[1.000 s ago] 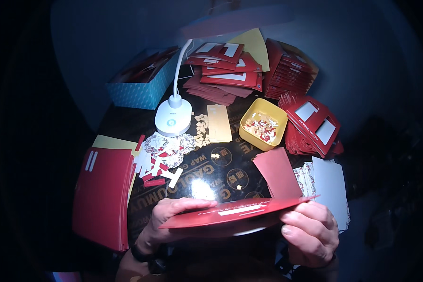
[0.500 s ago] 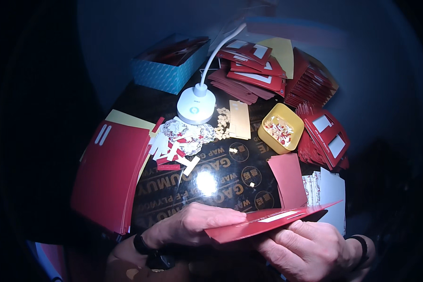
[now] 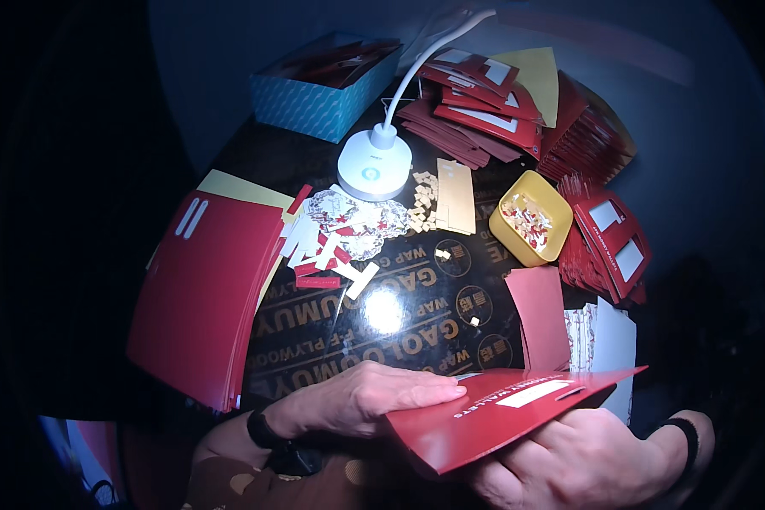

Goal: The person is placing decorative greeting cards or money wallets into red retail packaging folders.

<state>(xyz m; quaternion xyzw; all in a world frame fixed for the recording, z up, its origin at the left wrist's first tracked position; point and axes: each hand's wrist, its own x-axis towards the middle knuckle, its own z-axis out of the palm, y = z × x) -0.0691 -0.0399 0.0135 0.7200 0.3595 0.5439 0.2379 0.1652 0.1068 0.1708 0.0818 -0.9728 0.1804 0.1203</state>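
Red wallet (image 3: 493, 416) is unstacked, at the near edge of the desk (image 3: 450, 289): left hand (image 3: 357, 399) lays extended fingers on it; right hand (image 3: 578, 455) curls beneath; neither grip is clear. Similar wallets (image 3: 612, 242), seemingly done, line the right edge; red sheets (image 3: 204, 297), seemingly unworked, the left.

The card folder (image 3: 476, 422) is coloured red with white markings, the worktop (image 3: 314, 316) is printed gold on black, the box (image 3: 302, 106) is patterned pale on teal, the tub (image 3: 510, 237) is coloured yellow, the desk lamp (image 3: 374, 163) is finished in white
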